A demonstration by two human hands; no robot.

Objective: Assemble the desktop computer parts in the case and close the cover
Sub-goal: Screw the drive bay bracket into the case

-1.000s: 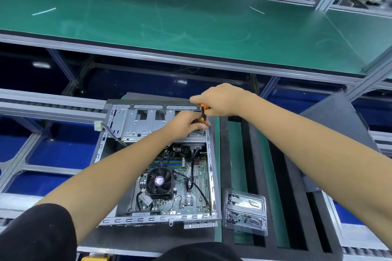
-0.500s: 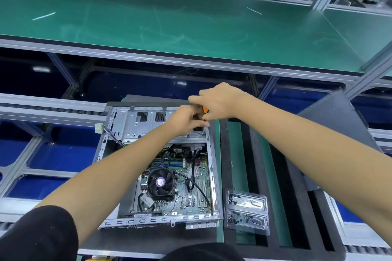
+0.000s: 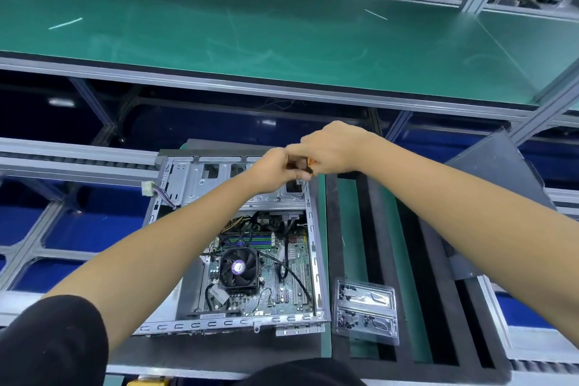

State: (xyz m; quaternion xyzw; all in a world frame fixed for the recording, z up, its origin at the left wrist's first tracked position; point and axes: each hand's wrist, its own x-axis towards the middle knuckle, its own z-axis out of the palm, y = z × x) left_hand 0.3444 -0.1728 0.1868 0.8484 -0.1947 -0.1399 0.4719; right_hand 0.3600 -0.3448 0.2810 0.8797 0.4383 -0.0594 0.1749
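An open desktop case lies flat in front of me, its motherboard and black CPU fan showing. A silver drive cage fills its far end. My right hand grips an orange-and-black screwdriver, whose thin shaft points down at the cage's right corner. My left hand is curled right beside it, touching the tool just below the handle. The dark side cover leans at the right.
A clear plastic tray with several small screws lies right of the case on a black slotted pad. A white connector on coloured wires hangs off the case's left side. A green bench top stretches behind.
Both hands have risen slightly and drawn closer together over the cage's right corner. More of the screwdriver's orange handle is now covered by the right hand.
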